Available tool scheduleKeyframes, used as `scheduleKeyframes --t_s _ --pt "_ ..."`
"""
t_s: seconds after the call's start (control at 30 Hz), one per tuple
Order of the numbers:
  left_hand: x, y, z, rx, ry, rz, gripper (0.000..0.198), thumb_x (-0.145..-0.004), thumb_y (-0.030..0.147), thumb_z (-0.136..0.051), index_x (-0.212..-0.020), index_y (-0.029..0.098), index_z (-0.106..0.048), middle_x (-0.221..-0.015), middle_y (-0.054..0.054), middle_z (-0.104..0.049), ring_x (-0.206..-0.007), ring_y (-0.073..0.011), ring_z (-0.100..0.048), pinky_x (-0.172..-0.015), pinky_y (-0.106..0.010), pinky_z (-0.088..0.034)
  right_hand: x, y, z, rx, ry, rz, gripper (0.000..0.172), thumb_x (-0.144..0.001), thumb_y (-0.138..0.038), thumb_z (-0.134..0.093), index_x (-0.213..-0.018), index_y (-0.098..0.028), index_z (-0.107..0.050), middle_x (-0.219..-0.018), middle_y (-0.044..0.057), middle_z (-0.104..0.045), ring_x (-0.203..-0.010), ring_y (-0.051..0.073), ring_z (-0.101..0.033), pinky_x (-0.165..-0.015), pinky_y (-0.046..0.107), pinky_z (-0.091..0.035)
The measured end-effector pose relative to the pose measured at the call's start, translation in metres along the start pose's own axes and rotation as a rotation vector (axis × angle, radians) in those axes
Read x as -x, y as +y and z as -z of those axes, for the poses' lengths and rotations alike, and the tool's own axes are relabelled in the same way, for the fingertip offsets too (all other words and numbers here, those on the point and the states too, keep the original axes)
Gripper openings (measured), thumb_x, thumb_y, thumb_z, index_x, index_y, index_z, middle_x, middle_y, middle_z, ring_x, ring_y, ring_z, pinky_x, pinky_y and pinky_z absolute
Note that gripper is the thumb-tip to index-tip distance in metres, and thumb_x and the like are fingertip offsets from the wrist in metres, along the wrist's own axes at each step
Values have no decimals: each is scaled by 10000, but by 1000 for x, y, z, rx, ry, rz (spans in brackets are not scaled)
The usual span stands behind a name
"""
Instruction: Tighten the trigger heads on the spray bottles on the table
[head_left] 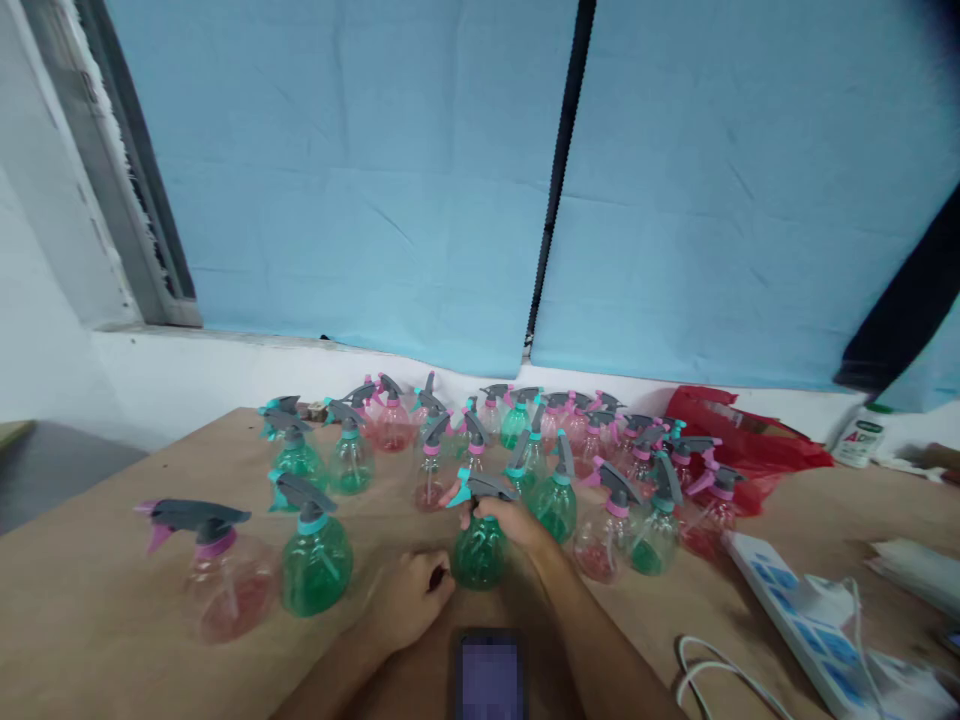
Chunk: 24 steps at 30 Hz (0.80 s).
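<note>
A green spray bottle [480, 556] with a grey and turquoise trigger head stands upright on the brown table. My right hand [504, 515] is wrapped round its neck, just under the head. Close to the left of this bottle, my left hand [412, 596] rests low by the tabletop with curled fingers. A dark spot shows between its thumb and fingers, and I cannot tell whether anything is in there. Left of that hand are another green spray bottle [318, 568] and a clear pinkish spray bottle [232, 596] with a grey and pink head.
Several more green and pink spray bottles [431, 482] crowd the table [97, 560] toward the wall. To the right lie a red plastic bag [750, 440], a white power strip [795, 620] and a white cable [712, 665]. A phone [490, 675] lies at the near edge.
</note>
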<state>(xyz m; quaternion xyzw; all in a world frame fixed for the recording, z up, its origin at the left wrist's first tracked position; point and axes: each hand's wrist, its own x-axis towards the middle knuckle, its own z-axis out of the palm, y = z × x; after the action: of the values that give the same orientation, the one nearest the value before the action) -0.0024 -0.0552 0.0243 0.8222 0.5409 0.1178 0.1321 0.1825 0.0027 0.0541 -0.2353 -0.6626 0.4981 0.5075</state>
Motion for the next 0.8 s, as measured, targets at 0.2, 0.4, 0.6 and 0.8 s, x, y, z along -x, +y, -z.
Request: scheduleKeyframes --t_s 0.2,0.4,0.6,0.8 --pt "-1 -4 -5 23 18 -19 219 -890 249 -485 -820 232 -691 -814 -7 -763 -779 -194 -703 -668 -271 -371 -1 5 1 -110 -11 -72 268 -647 -222 -531 -814 -187 -737 -643 5 -682 -515 154 -610 -589 275 -451" --pt "-1 -5 -8 18 26 -17 216 -887 252 -489 -820 233 -693 -822 -12 -763 -786 -202 -705 -666 -270 -373 2 0 0 -90 -47 -15 276 -656 -190 -517 -821 -209 -737 -649 -6 -686 -578 165 -630 -653 288 -465" --pt "1 -1 -2 -2 30 -17 220 -885 258 -492 -812 236 -698 -809 -6 -764 -771 -198 -701 -653 -272 -354 1 2 -1 -99 -14 -58 264 -641 -214 -524 -798 -185 -734 -651 8 -686 -553 169 -628 -599 285 -457" --pt "1 -4 -6 0 39 -22 217 -889 257 -488 -819 235 -693 -813 -9 -766 -784 -204 -710 -660 -277 -363 2 2 -1 -71 -17 -47 260 -645 -233 -525 -805 -198 -729 -671 13 -693 -597 177 -639 -636 290 -465"
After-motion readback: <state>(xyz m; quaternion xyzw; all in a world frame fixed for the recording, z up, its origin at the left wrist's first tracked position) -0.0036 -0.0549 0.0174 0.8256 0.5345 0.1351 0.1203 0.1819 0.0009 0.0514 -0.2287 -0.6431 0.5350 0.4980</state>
